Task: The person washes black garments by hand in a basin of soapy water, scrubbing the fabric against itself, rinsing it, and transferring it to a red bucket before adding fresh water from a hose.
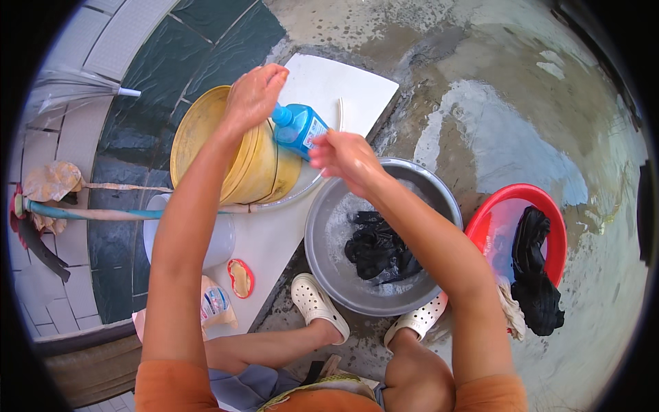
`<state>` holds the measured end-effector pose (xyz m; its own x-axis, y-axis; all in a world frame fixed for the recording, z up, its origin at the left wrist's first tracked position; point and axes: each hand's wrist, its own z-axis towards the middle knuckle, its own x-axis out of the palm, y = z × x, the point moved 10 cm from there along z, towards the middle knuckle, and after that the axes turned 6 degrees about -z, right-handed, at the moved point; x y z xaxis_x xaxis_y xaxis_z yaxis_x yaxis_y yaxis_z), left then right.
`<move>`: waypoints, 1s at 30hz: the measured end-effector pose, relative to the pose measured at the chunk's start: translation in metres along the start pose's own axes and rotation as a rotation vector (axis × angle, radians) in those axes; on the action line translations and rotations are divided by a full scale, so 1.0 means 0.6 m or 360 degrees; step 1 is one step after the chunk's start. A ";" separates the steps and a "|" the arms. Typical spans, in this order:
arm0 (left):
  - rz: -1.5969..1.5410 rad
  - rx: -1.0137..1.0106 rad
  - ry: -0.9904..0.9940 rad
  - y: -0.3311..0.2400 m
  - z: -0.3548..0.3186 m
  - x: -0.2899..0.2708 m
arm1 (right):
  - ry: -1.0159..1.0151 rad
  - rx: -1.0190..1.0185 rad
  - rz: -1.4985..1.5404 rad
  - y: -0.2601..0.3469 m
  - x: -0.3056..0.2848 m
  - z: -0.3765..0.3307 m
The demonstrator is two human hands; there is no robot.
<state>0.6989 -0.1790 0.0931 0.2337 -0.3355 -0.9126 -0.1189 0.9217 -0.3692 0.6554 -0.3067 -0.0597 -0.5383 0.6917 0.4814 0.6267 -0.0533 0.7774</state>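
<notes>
My left hand [257,95] is raised over the yellow bucket [257,165], just above the cap of a blue bottle [297,128]. Its fingers are bent together, and whatever they may hold is hidden. On the other side of the bottle is my right hand [345,159], over the rim of a grey basin [318,257]. Its thumb and fingers are apart and slightly blurred, close to the bottle's label, with nothing seen between them. Wet black cloth [377,248] lies in sudsy water in the basin.
At the right, more black cloth [535,295] hangs over a red basin [559,237]. A red-edged scrub brush [240,278], a white container [220,244] and a plastic packet [216,305] stand left on a white slab [371,82]. An umbrella [82,86] is at far left.
</notes>
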 end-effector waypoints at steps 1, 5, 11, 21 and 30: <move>-0.0019 0.0035 -0.0006 0.015 0.033 0.009 | 0.0019 -0.0004 0.0134 0.020 0.012 0.030; -0.0063 -0.0327 0.0300 0.075 0.072 0.118 | -0.0082 -0.0009 0.0401 0.049 0.046 0.093; 0.0212 -0.0415 0.0213 0.083 0.044 0.129 | -0.0046 0.0083 0.0674 0.019 0.063 0.112; 0.0473 -0.0172 0.0040 0.085 0.045 0.104 | 0.0482 0.0320 0.0825 -0.086 0.024 -0.028; -0.0653 0.0524 0.0144 -0.201 -0.191 0.206 | -0.0831 0.0226 -0.0404 -0.356 -0.301 -0.188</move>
<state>0.6314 -0.3541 0.0049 0.1117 -0.6835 -0.7214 0.2772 0.7185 -0.6379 0.5549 -0.5014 -0.2672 -0.3557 0.9346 -0.0028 0.6033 0.2319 0.7630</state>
